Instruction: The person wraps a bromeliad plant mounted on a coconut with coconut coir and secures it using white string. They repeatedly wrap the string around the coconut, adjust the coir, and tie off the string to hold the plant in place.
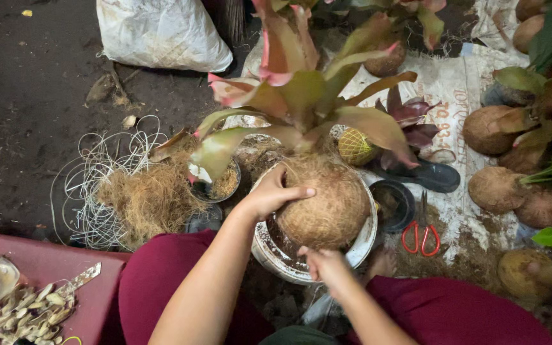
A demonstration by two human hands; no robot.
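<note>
A plant with green and pink leaves (301, 96) grows out of a round ball of brown coconut fibre (327, 204). The ball rests over a white bucket (365, 246). My left hand (271, 195) grips the ball's upper left side, fingers curled over its top by the plant's base. My right hand (327, 265) presses against the ball's underside at the bucket's near rim.
A loose heap of coconut fibre (151, 198) lies on coiled white wire (91, 185) to the left. Red-handled scissors (421, 233) and a black pot (394, 201) sit to the right. Several finished fibre balls (496, 188) stand at right. A white sack (161, 32) lies behind.
</note>
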